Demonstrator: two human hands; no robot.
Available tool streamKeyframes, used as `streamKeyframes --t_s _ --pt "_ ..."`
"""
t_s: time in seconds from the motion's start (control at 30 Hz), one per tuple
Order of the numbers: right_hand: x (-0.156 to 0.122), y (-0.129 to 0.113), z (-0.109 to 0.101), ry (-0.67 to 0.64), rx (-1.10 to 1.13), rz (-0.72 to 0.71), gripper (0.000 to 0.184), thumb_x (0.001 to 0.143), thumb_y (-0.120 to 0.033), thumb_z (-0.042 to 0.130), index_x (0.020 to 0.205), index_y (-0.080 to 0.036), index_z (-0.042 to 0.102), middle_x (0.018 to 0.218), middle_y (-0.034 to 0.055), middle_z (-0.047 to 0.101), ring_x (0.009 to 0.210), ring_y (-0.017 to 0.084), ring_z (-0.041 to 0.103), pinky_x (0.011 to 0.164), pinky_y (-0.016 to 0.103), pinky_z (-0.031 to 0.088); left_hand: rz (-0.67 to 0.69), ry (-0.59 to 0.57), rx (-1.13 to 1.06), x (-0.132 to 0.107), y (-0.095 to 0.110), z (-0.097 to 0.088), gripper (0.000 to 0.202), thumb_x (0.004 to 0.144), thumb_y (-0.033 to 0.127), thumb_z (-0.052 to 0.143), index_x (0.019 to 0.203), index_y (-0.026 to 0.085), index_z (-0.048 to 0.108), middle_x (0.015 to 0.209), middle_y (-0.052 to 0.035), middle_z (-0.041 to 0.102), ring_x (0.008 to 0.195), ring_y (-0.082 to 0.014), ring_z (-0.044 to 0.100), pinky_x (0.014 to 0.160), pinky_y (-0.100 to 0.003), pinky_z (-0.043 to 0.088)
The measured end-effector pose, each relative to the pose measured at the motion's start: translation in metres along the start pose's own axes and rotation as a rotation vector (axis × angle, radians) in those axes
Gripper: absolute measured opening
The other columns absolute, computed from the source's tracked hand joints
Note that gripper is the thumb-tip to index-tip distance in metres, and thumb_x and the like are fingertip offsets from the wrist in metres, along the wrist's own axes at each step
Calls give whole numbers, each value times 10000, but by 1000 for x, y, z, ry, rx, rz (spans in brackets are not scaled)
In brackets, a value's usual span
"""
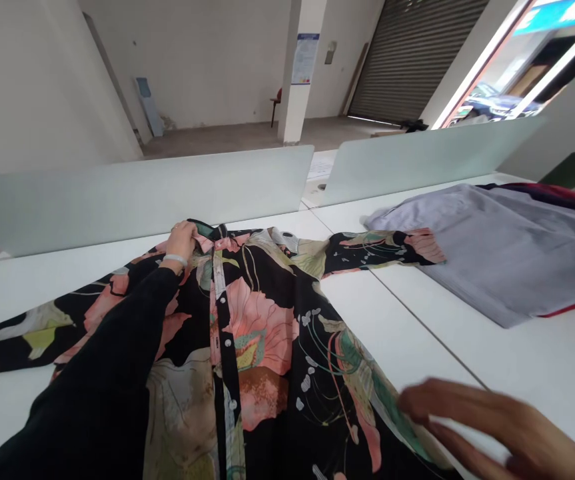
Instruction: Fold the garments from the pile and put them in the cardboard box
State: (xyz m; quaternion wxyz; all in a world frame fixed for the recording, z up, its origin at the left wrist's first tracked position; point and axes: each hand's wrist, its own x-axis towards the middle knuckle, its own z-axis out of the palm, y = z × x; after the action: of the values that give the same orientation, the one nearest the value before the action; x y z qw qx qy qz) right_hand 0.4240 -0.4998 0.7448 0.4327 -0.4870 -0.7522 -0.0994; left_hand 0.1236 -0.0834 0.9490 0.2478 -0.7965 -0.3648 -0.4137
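Note:
A black button-front shirt (262, 327) with a large pink and green floral print lies spread on the white table (417, 333), its collar at the far end. My left hand (181, 243), with a pale band on the wrist and a black sleeve, is closed on the collar's left side. My right hand (487, 427) is at the lower right, its fingers apart and their tips at the shirt's right edge. One shirt sleeve (387, 248) stretches right, its pink cuff resting on a folded grey cloth (507, 253).
Frosted glass partitions (132, 193) stand along the table's far edge. A dark garment with red edges (562, 200) lies under the grey cloth at the right. Beyond are a concrete floor, a pillar (300, 67) and a roller shutter (412, 60).

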Motion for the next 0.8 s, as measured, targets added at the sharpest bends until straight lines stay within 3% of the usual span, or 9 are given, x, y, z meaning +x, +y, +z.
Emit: streamKeyframes --t_s 0.07,0.17,0.23,0.3,0.43,0.53,0.63,0.8 --pt "52 -4 -11 -152 19 -3 217 924 -288 509 902 -260 722 855 27 740 714 145 698 618 199 560 -17 28 -23 -8 -4 -1 238 726 6 448 751 211 568 976 -88 601 1027 -241 525 979 -378 415" --pt "147 -2 -9 -274 -11 -54 215 902 -250 509 908 -191 716 802 35 731 665 137 670 611 219 511 -21 15 -40 -16 -6 -2 255 719 26 450 737 219 616 1064 -90 626 1112 -254 507 1024 -392 397" --pt "214 2 5 -336 -33 -29 207 863 -184 541 974 -158 713 767 28 729 650 128 663 622 213 489 -16 -29 -42 -18 -6 -3 235 716 64 470 686 225 639 1059 -79 655 1117 -261 516 1027 -394 397" --pt "277 5 26 -314 -78 10 224 856 -155 553 1012 -129 712 751 38 728 664 127 661 663 212 479 -35 -72 -36 -16 -5 -4 209 739 139 495 615 226 640 981 -83 679 1061 -271 554 1000 -396 415" --pt "370 7 75 -196 -137 151 386 903 -232 559 1272 -131 612 969 90 744 766 152 690 778 233 490 -177 -66 -8 -3 -5 -3 292 811 363 516 593 215 641 848 -129 661 958 -309 596 938 -431 440" --pt "406 8 111 -97 -170 205 420 979 -354 427 1324 -164 573 1241 132 659 1040 221 660 923 300 460 -320 13 1 12 -6 3 254 805 404 567 870 188 683 1051 -164 625 1066 -344 563 991 -461 405" --pt "423 12 139 -73 -167 252 439 984 -436 378 1237 -178 628 1292 155 624 1171 278 596 955 365 447 -426 67 -17 25 -8 14 402 823 400 578 1154 175 604 1231 -189 538 1161 -360 518 1030 -482 370" --pt "434 25 155 -43 -122 354 441 949 -416 433 1108 -79 670 1215 253 634 1157 340 593 952 420 444 -444 70 -88 29 -13 32 324 851 291 564 1165 214 592 1178 -137 584 1162 -308 528 1035 -435 373"
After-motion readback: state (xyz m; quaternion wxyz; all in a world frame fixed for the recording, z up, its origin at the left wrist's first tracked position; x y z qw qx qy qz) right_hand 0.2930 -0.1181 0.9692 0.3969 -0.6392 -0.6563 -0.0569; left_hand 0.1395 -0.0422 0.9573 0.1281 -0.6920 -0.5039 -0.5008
